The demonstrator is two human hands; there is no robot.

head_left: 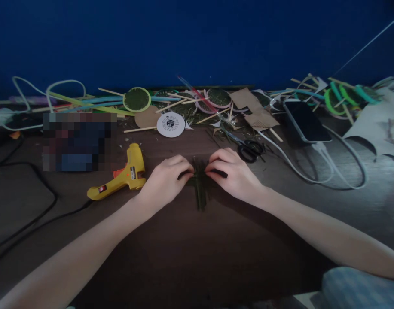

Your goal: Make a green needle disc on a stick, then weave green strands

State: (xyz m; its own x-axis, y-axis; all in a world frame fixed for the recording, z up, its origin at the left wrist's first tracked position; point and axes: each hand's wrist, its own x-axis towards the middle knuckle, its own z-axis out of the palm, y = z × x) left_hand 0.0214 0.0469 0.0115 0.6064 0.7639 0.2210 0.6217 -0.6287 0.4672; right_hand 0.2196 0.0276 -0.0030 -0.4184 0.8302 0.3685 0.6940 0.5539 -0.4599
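Note:
Several narrow dark green strips (200,195), which look like leaf strips, lie crossed on the table in the middle of the view. My left hand (167,180) pinches them from the left side, thumb against fingertips. From the right, my right hand (230,174) closes its fingertips on the opposite side of the same strips. The exact ends between the fingers are too small and dark to make out. Just left of my left hand lies a yellow hot glue gun (134,169). Black-handled scissors (248,148) rest beyond my right hand.
Along the back by the blue wall (197,38) lie wooden sticks, green-filled rings (137,99), cardboard pieces (253,107) and a printed white disc (171,124). A phone (306,122) with a white cable is at right. A black cord (55,227) crosses the left side.

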